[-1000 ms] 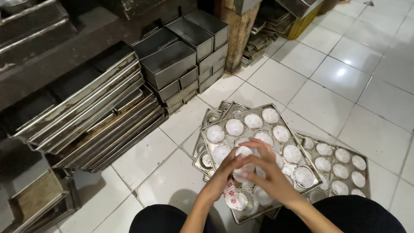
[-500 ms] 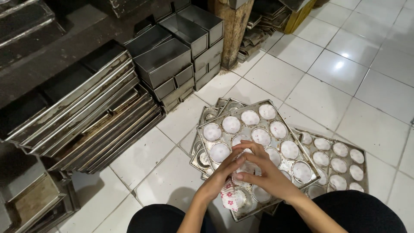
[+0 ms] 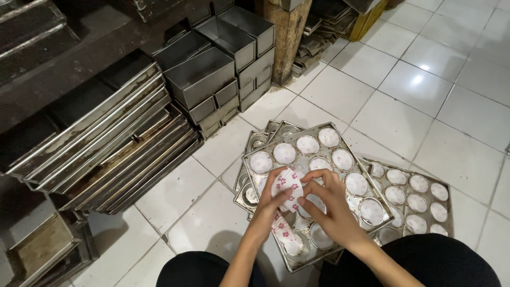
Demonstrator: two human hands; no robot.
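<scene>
Covering most of the frame is a white tiled floor (image 3: 425, 79), and everything here sits on it. Filling the left side of the frame is a tall stack of long, shallow, worn metal baking trays (image 3: 106, 154), leaning slightly as it rises. Above it, in the upper middle, stand stacked rectangular grey metal loaf tins (image 3: 212, 79), beside a wooden post (image 3: 289, 37).

Lower in the centre lies a silver metal muffin tray (image 3: 319, 180), resting tilted on top of other trays of the same kind; most of its round wells hold white paper liners. Just to its right, in the lower right of the frame, a second silver muffin tray (image 3: 419, 199) lies flat, its wells also lined in white.

The person's black-clad knees (image 3: 425, 263) show along the bottom edge, either side of the forearms.

Both hands meet over the near part of the centre tray. The left hand (image 3: 271, 204) is curled around a stack of white paper cupcake liners printed with small red flowers (image 3: 288, 186), gripping it from the left side; the stack curves downward below the hand towards the tray's near edge. The right hand (image 3: 332, 207) touches the top of the same stack, its fingertips (image 3: 305, 199) pinching at the uppermost liner, fingers narrowly closed on it.
</scene>
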